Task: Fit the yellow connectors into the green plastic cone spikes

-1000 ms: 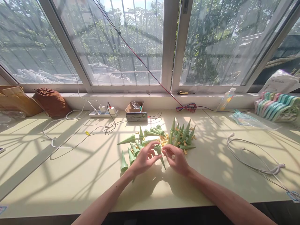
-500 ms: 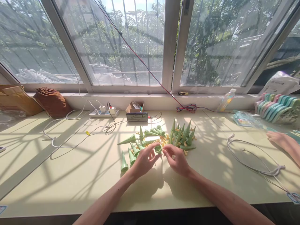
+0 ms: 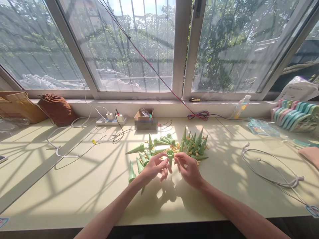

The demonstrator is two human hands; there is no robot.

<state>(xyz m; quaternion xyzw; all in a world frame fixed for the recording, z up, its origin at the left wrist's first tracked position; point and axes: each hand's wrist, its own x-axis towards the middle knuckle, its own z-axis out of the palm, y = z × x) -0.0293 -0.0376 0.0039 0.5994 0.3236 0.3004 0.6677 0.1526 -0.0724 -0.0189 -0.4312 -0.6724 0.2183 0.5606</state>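
Observation:
My left hand (image 3: 158, 166) is closed on a green plastic cone spike (image 3: 170, 154), its open round end up and its point down above the table. My right hand (image 3: 188, 167) pinches close to the cone's right side; what its fingertips hold is too small to make out. Beyond my left hand lie several loose green cones (image 3: 139, 164), most of them on their sides. Behind my right hand, a cluster of green cones (image 3: 196, 142) with small yellow pieces stands mostly point up. Loose yellow pieces (image 3: 174, 147) lie between the two groups.
A phone-like object (image 3: 146, 125) leans before a small cardboard box (image 3: 149, 114). A power strip (image 3: 111, 120) with cables sits at back left. On the right are a coiled grey cable (image 3: 271, 177), hangers (image 3: 294, 114), a bottle (image 3: 241, 107) and another person's arm (image 3: 311, 157).
The cone in my left hand has turned from point toward me to open end up. My left fingers have shifted on it. Another person's hand came in at right and has partly drawn back.

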